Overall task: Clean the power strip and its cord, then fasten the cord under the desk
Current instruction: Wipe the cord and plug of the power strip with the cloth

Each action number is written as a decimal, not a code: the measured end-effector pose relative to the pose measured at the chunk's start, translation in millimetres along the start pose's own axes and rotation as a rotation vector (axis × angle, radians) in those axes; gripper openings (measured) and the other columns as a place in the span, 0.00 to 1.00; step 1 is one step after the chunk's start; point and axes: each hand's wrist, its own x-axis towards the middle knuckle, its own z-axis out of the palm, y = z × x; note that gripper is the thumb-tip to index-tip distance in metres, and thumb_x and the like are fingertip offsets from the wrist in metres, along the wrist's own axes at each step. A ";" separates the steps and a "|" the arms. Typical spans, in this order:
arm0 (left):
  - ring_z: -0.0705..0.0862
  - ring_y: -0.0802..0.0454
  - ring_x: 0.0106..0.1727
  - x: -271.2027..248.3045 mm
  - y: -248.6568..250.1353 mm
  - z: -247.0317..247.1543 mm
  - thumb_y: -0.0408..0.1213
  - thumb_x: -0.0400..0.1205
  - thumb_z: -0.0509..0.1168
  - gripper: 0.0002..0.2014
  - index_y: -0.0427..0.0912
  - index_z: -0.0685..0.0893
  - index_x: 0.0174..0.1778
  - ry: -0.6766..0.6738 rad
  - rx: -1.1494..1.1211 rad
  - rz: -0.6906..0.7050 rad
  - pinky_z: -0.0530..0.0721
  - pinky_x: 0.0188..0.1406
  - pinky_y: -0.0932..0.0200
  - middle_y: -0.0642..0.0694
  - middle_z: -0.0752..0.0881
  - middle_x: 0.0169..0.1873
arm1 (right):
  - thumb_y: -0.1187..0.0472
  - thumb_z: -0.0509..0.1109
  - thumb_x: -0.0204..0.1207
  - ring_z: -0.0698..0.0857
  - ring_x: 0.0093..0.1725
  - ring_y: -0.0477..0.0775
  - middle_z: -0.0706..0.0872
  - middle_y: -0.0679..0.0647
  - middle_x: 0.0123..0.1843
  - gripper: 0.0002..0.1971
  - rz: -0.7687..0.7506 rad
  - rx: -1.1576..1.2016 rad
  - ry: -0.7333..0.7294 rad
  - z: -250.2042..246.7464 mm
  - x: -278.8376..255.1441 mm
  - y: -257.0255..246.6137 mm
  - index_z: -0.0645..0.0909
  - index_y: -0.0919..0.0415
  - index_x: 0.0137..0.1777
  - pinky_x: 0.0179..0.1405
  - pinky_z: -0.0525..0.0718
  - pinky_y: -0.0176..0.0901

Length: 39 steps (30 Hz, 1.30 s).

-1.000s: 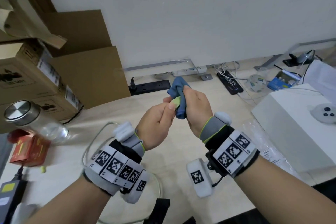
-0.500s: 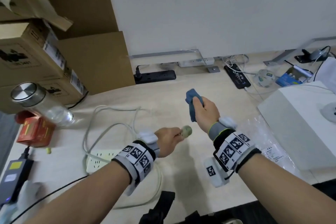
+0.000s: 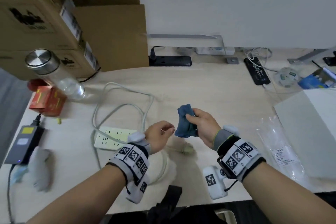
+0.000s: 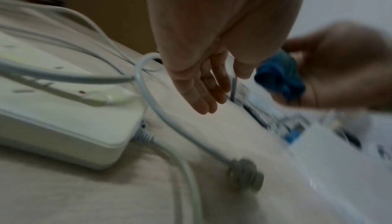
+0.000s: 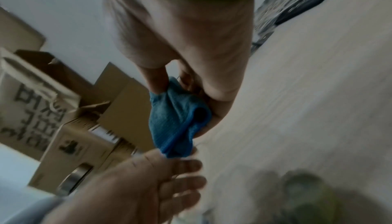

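The white power strip lies flat on the desk, its grey cord looped behind it. The cord's plug lies loose on the desk just in front of my hands, blurred in the left wrist view. My left hand hovers over the strip's right end with straight, relaxed fingers and holds nothing. My right hand grips a bunched blue cloth just right of the left hand, above the desk. Thumb and fingers pinch the cloth.
Cardboard boxes fill the back left, with a steel-lidded glass bottle and a red box before them. A black adapter lies far left. A black power strip sits by the wall. A white box and plastic bag lie right.
My left hand has let go of the plug, which now lies on the desk, and has opened. Both hands came lower and closer together, the right still holding the cloth.
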 end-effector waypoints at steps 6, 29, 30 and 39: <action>0.89 0.42 0.47 -28.8 14.5 -52.4 0.42 0.85 0.61 0.12 0.38 0.80 0.58 0.100 -0.594 -0.097 0.88 0.41 0.58 0.36 0.88 0.51 | 0.70 0.67 0.79 0.84 0.40 0.60 0.88 0.58 0.44 0.11 -0.103 -0.099 -0.151 55.9 0.2 -6.1 0.79 0.52 0.52 0.33 0.80 0.49; 0.75 0.48 0.39 -127.6 -89.5 -140.5 0.31 0.65 0.72 0.19 0.47 0.72 0.46 0.336 -0.882 -0.098 0.72 0.32 0.56 0.42 0.78 0.39 | 0.78 0.74 0.69 0.74 0.24 0.42 0.77 0.47 0.25 0.17 -0.219 -0.401 -0.482 198.4 4.8 0.8 0.72 0.58 0.33 0.25 0.74 0.33; 0.78 0.48 0.41 -129.2 -91.9 -143.5 0.31 0.66 0.72 0.21 0.49 0.73 0.50 0.343 -0.872 -0.101 0.77 0.33 0.54 0.43 0.80 0.41 | 0.77 0.74 0.69 0.74 0.24 0.42 0.75 0.48 0.26 0.16 -0.232 -0.400 -0.481 201.1 4.3 1.3 0.73 0.58 0.33 0.25 0.74 0.33; 0.83 0.51 0.36 -131.5 -116.9 -145.5 0.27 0.81 0.66 0.04 0.38 0.78 0.45 0.445 -0.909 -0.194 0.85 0.37 0.60 0.41 0.83 0.37 | 0.68 0.73 0.75 0.79 0.31 0.42 0.81 0.47 0.30 0.09 -0.223 -0.347 -0.513 226.3 5.3 -0.2 0.80 0.55 0.37 0.30 0.76 0.32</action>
